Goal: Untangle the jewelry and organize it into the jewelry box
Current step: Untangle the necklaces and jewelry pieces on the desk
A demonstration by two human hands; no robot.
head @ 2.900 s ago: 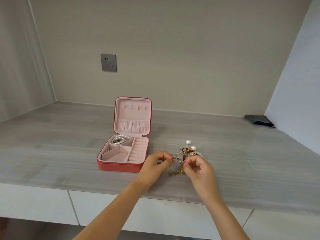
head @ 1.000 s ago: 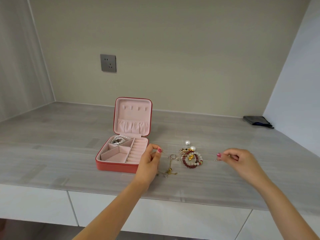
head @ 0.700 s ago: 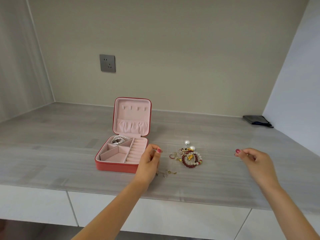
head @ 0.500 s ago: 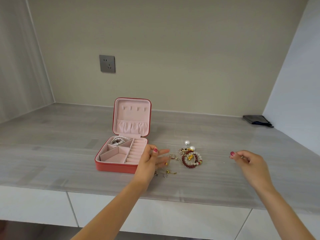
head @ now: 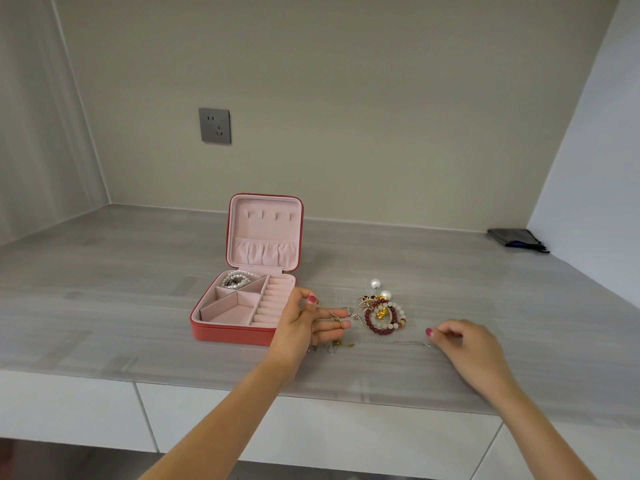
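Observation:
The red jewelry box [head: 228,336] stands open on the grey counter, its pink lid upright. A pearl bracelet [head: 238,278] lies in its back left compartment. My left hand [head: 301,327] is just right of the box, thumb pressed to forefinger, the other fingers stretched out with a thin chain [head: 391,342] draped over them. The chain runs right along the counter to my right hand [head: 465,344], which pinches its far end. Behind the chain lies a tangled pile of jewelry [head: 382,315]: red and white bead bracelets, gold pieces and pearl pins [head: 375,283].
A dark pouch [head: 516,239] lies at the back right by the side wall. A grey wall socket [head: 214,125] sits above the counter. The counter's front edge [head: 346,393] runs just below my wrists, with white drawer fronts under it.
The hands pulled the chain out of the pile and stretched it apart. Since then my right hand has come back left and lower, and my left hand's fingers have spread under the chain.

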